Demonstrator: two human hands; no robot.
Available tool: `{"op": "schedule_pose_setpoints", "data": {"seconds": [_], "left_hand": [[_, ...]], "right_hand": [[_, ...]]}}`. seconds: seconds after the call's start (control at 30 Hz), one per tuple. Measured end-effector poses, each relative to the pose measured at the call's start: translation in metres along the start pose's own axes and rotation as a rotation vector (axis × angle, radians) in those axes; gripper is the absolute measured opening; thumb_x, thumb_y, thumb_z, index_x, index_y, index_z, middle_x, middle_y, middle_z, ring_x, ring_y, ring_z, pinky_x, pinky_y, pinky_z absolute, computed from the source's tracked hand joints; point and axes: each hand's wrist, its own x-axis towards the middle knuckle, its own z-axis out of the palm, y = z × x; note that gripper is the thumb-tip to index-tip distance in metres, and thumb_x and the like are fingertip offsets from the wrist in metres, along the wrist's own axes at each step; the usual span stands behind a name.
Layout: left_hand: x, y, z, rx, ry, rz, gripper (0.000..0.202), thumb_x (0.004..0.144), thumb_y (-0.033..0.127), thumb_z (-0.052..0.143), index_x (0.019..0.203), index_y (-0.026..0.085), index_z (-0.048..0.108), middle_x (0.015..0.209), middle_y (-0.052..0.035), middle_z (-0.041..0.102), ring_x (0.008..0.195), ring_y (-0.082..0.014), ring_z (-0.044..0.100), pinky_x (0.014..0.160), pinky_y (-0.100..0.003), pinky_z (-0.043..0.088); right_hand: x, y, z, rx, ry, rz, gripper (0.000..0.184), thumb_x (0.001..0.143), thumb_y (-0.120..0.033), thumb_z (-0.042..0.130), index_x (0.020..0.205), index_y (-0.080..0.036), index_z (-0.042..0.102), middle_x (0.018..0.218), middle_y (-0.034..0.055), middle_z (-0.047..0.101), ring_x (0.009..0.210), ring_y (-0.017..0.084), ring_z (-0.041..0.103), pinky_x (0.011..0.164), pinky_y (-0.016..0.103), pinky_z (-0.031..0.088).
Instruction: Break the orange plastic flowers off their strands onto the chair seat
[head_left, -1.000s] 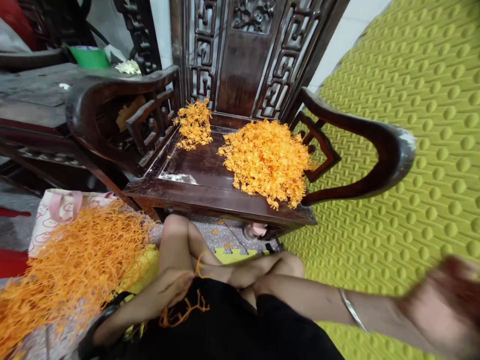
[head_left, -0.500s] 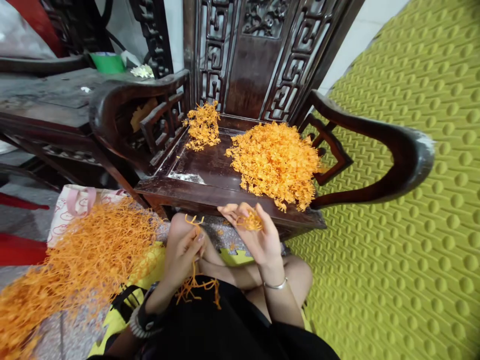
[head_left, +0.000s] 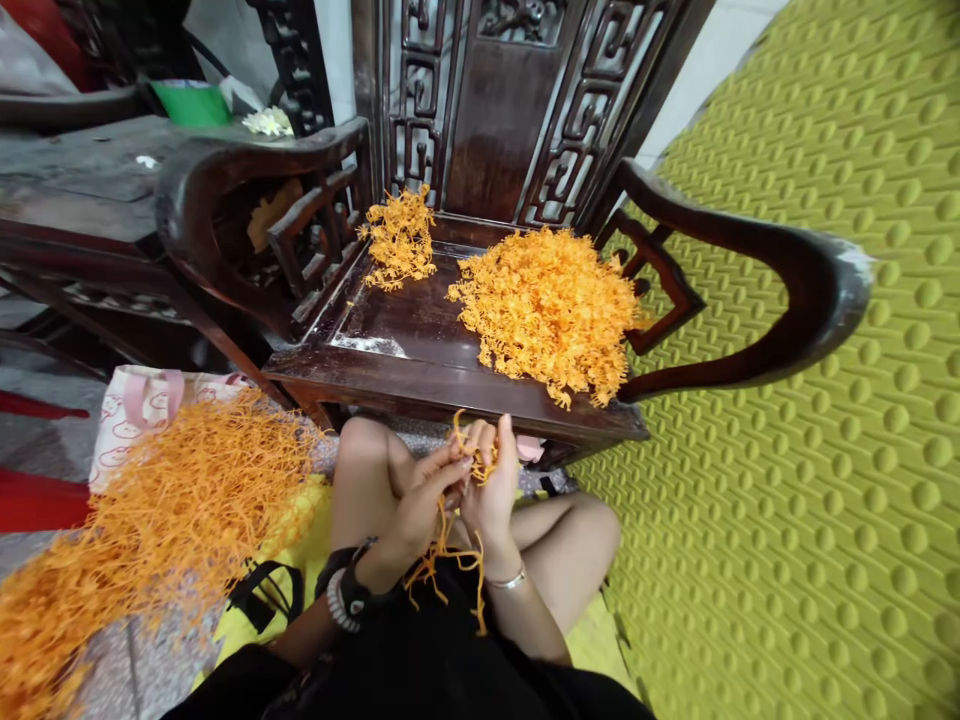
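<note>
Over my lap, my two hands meet. My left hand (head_left: 424,495) pinches an orange branching strand (head_left: 442,550), whose thin legs dangle below over my black clothing. My right hand (head_left: 491,505), thumb up, has its fingers curled round a small bunch of orange curly pieces (head_left: 484,468), touching my left fingertips. Just beyond, on the dark wooden chair seat (head_left: 427,335), lie a large heap of orange curly pieces (head_left: 551,310) and a smaller heap (head_left: 400,238) at its back left. To my left spreads a big pile of long orange strands (head_left: 202,500).
A pink-handled cloth bag (head_left: 124,420) stands behind the strand pile. Curved chair arms (head_left: 814,300) flank the seat. At the upper left, a dark side table (head_left: 75,200) bears a green container (head_left: 191,103) and white flowers (head_left: 268,122). Yellow studded matting (head_left: 787,520) covers the right.
My left hand has moved right with its strand, and my right hand has come left and down. They were apart and now touch. The view has shifted slightly.
</note>
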Motion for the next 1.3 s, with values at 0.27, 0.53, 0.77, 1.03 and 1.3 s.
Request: {"op": "schedule_pose_setpoints", "data": {"seconds": [0.27, 0.53, 0.77, 1.03, 1.3], "left_hand": [[-0.001, -0.007, 0.0, 0.049, 0.002, 0.125, 0.04, 0.076, 0.046, 0.067, 0.058, 0.016, 0.048, 0.05, 0.0062, 0.039, 0.047, -0.0063, 0.03, 0.047, -0.02, 0.024], [-0.004, -0.011, 0.0, -0.02, 0.097, 0.105, 0.039, 0.073, 0.05, 0.067, 0.065, 0.016, 0.05, 0.056, 0.0061, 0.04, 0.051, -0.0061, 0.034, 0.048, -0.018, 0.028], [-0.002, 0.005, -0.004, -0.03, -0.105, -0.117, 0.046, 0.065, 0.051, 0.072, 0.053, 0.017, 0.044, 0.042, 0.0093, 0.028, 0.036, -0.003, 0.021, 0.038, -0.018, 0.016], [-0.004, 0.0, -0.003, -0.062, -0.182, -0.037, 0.039, 0.073, 0.047, 0.071, 0.061, 0.013, 0.056, 0.044, 0.0072, 0.037, 0.041, -0.0029, 0.03, 0.042, -0.017, 0.024], [-0.02, 0.0, 0.028, -0.262, -0.363, -0.088, 0.045, 0.073, 0.051, 0.067, 0.052, 0.016, 0.049, 0.034, 0.0115, 0.019, 0.028, -0.0006, 0.013, 0.032, -0.016, 0.016]], "right_hand": [[0.008, 0.002, -0.017, -0.603, 0.109, -0.44, 0.05, 0.094, -0.044, 0.045, 0.051, -0.019, 0.044, 0.048, -0.003, 0.047, 0.045, 0.01, 0.045, 0.049, 0.024, 0.036], [-0.009, 0.004, -0.026, -0.963, -0.077, -0.709, 0.037, 0.085, -0.054, 0.053, 0.084, -0.018, 0.055, 0.079, 0.0038, 0.056, 0.072, 0.017, 0.054, 0.065, 0.029, 0.043], [-0.006, 0.007, -0.039, -1.091, -0.168, -0.573, 0.041, 0.097, -0.029, 0.039, 0.057, -0.019, 0.035, 0.053, -0.0051, 0.034, 0.047, 0.008, 0.035, 0.049, 0.023, 0.027], [0.0, -0.01, -0.045, -1.124, -0.132, -0.649, 0.049, 0.095, -0.039, 0.039, 0.053, -0.02, 0.027, 0.048, -0.0059, 0.026, 0.043, 0.007, 0.026, 0.047, 0.026, 0.021], [-0.013, -0.035, 0.001, -0.351, 0.128, -0.435, 0.057, 0.095, -0.043, 0.038, 0.046, -0.021, 0.021, 0.04, -0.0063, 0.023, 0.037, 0.008, 0.024, 0.041, 0.025, 0.027]]}}
